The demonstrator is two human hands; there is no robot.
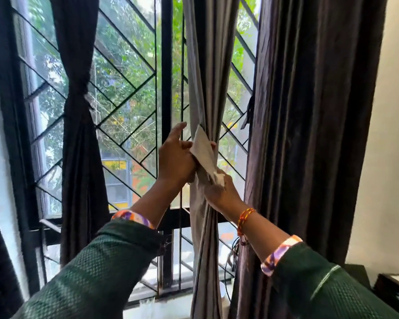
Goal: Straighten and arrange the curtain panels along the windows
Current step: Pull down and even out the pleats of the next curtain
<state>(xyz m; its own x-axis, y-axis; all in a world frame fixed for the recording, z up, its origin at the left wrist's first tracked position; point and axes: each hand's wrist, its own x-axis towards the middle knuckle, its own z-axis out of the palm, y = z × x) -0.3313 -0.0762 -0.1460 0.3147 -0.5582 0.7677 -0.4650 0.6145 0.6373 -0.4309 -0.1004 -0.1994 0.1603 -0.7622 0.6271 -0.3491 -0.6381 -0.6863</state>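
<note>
1. Gathering the grey middle panel point(207, 65) at the window's centre post; both hands work at its waist.
2. Left hand point(175, 157) clamps the bunched folds, forefinger stretched free.
3. Right hand point(219, 192) pinches a pale tie-back strip point(204, 149) laid across the folds.
4. Advice: hold the bunch tight, draw the strip snug and level.
5. Match the height of the tied dark panel point(78, 95) to the left; the right dark panel point(309, 134) hangs loose.

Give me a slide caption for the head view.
Both hands, left and right, gather the grey curtain panel.
</note>
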